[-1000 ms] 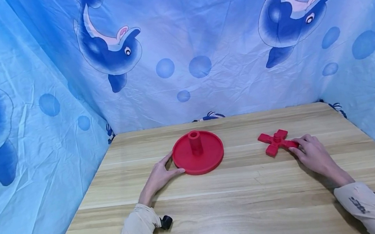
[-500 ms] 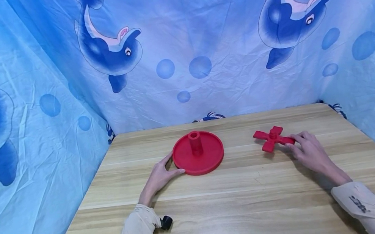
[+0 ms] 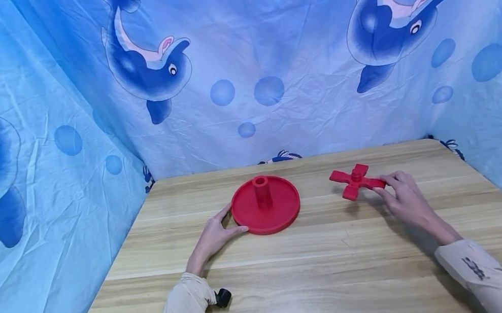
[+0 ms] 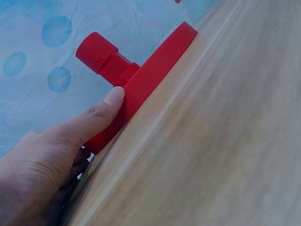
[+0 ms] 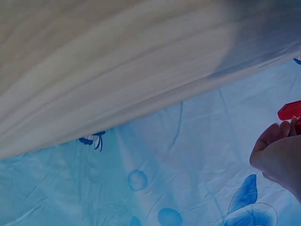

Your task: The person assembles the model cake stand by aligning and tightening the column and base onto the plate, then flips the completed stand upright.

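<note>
A red round base (image 3: 282, 212) with a raised rim and an upright hollow post (image 3: 262, 192) rests on the table. My left hand (image 3: 213, 238) holds its near left rim, thumb at the front and fingers round the left side. In the left wrist view, the thumb (image 4: 114, 96) lies against the rim edge; the other fingers are mostly hidden. To the right, my right hand (image 3: 406, 201) pinches one arm of a red cross-shaped piece (image 3: 356, 178) with a round stub at its centre. That piece hangs slightly tilted above the table, its shadow beneath. Only part of it shows in the right wrist view.
The wood-grain table (image 3: 291, 279) reaches back to a blue curtain (image 3: 294, 40) printed with dolphins and bubbles, which also runs along both sides. A small black device (image 3: 222, 297) sits at the left sleeve's cuff.
My right hand has lifted the cross-shaped piece off the table and carried it left, towards the round base. The left hand and the base have stayed in place.
</note>
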Tool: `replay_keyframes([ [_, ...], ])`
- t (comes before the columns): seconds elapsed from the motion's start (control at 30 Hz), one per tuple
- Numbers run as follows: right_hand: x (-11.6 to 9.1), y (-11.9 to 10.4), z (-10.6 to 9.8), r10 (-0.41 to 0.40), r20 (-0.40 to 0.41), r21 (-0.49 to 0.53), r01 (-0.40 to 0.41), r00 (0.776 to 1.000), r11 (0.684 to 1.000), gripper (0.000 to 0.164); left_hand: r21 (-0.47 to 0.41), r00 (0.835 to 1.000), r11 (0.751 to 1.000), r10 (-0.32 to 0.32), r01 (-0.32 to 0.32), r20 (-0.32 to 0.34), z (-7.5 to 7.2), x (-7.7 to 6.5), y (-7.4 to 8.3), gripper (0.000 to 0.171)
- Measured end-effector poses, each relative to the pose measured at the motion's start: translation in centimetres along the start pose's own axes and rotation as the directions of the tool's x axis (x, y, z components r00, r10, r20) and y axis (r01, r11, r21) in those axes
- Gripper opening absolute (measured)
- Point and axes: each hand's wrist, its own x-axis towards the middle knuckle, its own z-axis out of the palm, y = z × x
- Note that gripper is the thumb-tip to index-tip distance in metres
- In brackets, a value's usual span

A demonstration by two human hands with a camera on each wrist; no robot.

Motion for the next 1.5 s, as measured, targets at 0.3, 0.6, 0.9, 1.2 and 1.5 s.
replay_keyframes([
  [0.3,0.6,-0.7,0.7,-0.054,-0.025,0.001,0.054,0.998,0.999,0.038,-0.001,1.0,1.0,-0.013,0.013,0.003,0.0,0.0,0.1,0.099],
  [0.6,1.3,-1.7,1.7,-0.103,-0.057,0.036,0.105,0.993,0.994,0.035,0.01,1.0,1.0,-0.011,0.011,-0.003,-0.1,-0.1,0.1,0.099],
  [0.9,1.8,-2.5,2.8,-0.16,-0.077,0.072,0.166,0.984,0.984,0.033,0.006,1.0,1.0,-0.003,0.003,0.001,-0.1,-0.1,0.1,0.099],
  [1.2,2.0,-3.6,3.5,-0.184,-0.062,0.125,0.19,0.981,0.974,0.03,0.014,1.0,1.0,-0.009,0.009,-0.003,0.1,-0.1,0.1,0.099],
  [1.5,2.3,-4.7,4.3,-0.231,-0.069,0.162,0.24,0.97,0.957,0.029,0.018,1.0,1.0,-0.005,0.005,-0.01,0.1,-0.1,0.1,0.099],
])
